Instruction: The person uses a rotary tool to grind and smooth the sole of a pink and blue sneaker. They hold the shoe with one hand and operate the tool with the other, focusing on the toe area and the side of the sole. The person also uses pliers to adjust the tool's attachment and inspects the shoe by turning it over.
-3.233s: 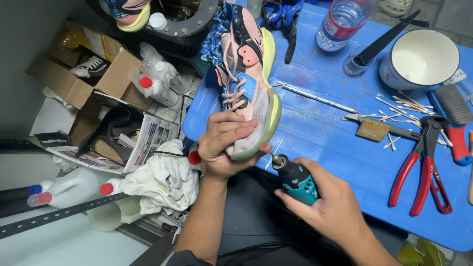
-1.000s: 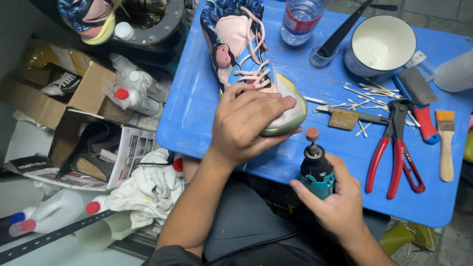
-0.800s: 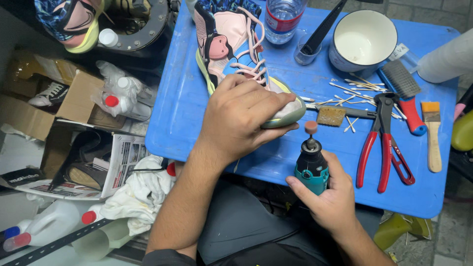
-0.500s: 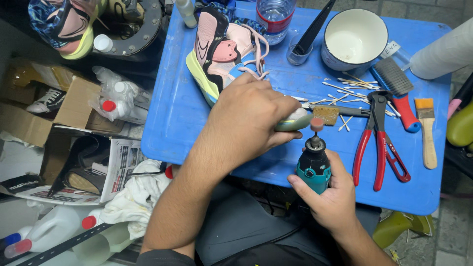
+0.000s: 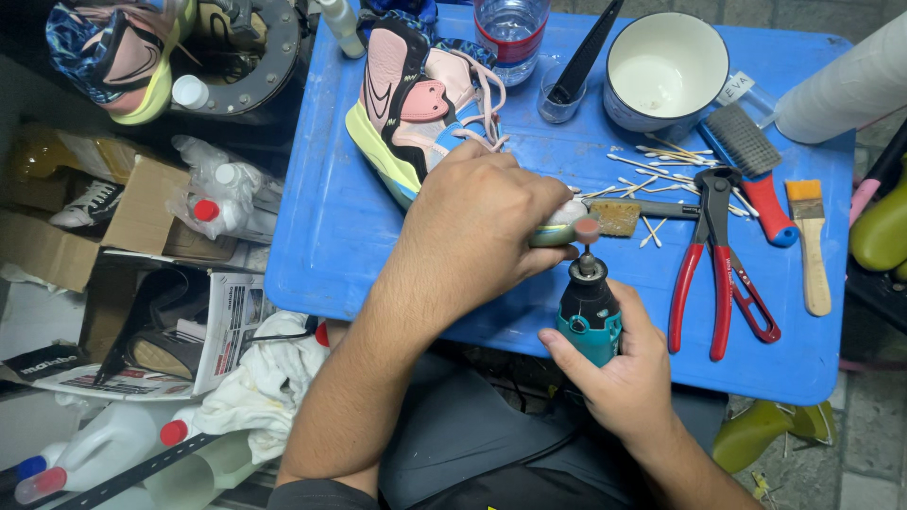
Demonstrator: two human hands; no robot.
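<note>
Blue worktop (image 5: 321,227): left hand (image 5: 482,222) clamps sneaker (image 5: 425,113) toe down, steadying it. Right hand (image 5: 624,373) at 5 o'clock grips teal rotary tool (image 5: 588,307), tip touching the toe. Pliers (image 5: 713,255) at 3 o'clock.

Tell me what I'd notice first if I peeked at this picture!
First, the bright pink, yellow and blue sneaker lying on the blue table, with the left hand pressing down on its toe end. Just below, the right hand holds a teal rotary tool upright, its small tip right at the shoe's sole. To the right lie red-handled pliers among scattered cotton swabs.
</note>
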